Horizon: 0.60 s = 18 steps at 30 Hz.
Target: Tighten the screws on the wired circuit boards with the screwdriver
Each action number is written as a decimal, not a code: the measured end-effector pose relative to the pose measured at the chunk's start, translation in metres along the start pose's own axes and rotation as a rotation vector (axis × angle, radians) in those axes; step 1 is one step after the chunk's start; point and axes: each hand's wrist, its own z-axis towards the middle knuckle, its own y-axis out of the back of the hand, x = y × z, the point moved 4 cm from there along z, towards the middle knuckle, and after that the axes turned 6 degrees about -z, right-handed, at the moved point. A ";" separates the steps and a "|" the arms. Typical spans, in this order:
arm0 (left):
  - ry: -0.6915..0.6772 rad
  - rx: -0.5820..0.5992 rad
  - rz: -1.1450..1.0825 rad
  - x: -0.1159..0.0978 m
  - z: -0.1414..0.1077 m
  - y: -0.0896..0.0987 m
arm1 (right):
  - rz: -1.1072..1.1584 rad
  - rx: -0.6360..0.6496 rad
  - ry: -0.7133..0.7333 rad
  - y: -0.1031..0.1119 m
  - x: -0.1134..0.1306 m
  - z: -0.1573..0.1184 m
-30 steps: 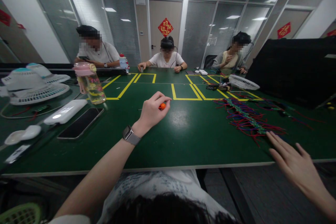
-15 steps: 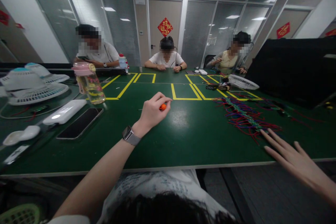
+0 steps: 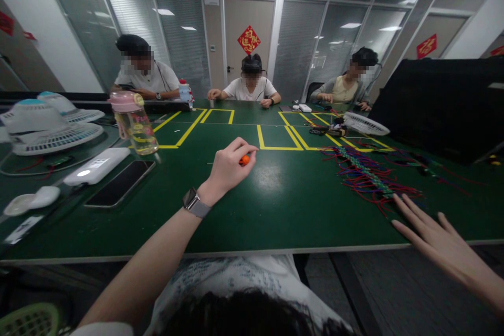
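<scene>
My left hand [image 3: 230, 165], with a watch on its wrist, is closed over the middle of the green table [image 3: 252, 220]. Between its fingers shows the round orange end of a thin-shafted tool with an orange handle [image 3: 244, 160]; a thin dark shaft sticks out on the hand's left side, and the rest is hidden. At the lower right, my right hand [image 3: 437, 236] has its fingers spread. Its fingertips are at the near end of a long row of small green circuit boards [image 3: 364, 170] with red and blue wires; whether they touch is hard to tell.
On the left are a phone [image 3: 121, 184], a white power bank [image 3: 97, 166], an earbud case [image 3: 33, 201], a pink-lidded bottle [image 3: 136, 126] and white fans [image 3: 51, 131]. A black monitor [image 3: 441, 105] stands right. Yellow tape [image 3: 281, 148] marks the table. Three people sit opposite.
My left hand stays in place with the tool. My right hand has shifted slightly left. Across the table, the middle person's hand has moved out to the left, and the right person's hand has lowered.
</scene>
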 end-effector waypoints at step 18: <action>-0.011 0.009 0.018 -0.001 0.000 0.000 | -0.022 -0.086 0.105 -0.012 -0.002 0.014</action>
